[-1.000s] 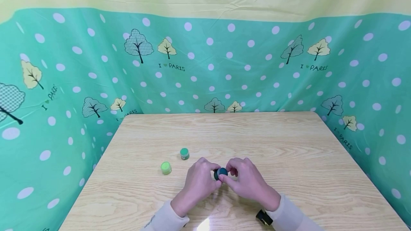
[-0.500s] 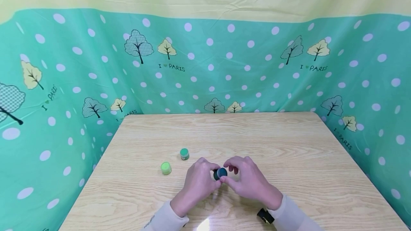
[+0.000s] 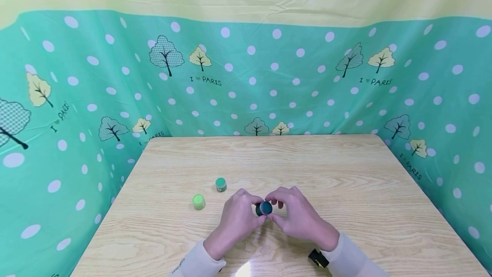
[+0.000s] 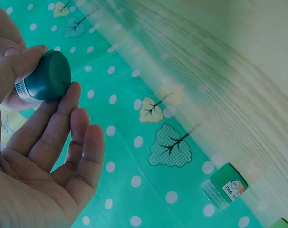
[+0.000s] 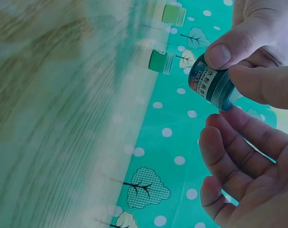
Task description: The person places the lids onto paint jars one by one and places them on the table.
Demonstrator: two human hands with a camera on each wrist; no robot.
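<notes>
A small dark teal jar of gouache paint (image 3: 259, 210) is held tilted between the two hands above the table. Its printed label shows in the right wrist view, beside a ribbed, clear-sided lid (image 5: 222, 93). My left hand (image 3: 239, 213) pinches the jar's body between thumb and fingers; in the left wrist view its other fingers extend away from the dark jar (image 4: 51, 76). At the lid end, my right hand (image 3: 297, 213) has its thumb and forefinger on opposite sides of the lid, its remaining fingers bent loosely below.
To the left on the wooden table (image 3: 326, 166) stand a green paint jar (image 3: 221, 184) and a light green one (image 3: 198, 201). A polka-dot curtain (image 3: 269, 84) surrounds the table's back and sides. A black strap (image 3: 318, 258) hangs by the right sleeve.
The right hand's forefinger and thumb have shifted slightly around the lid, the forefinger moving left. The left hand and the jar stay almost in place.
</notes>
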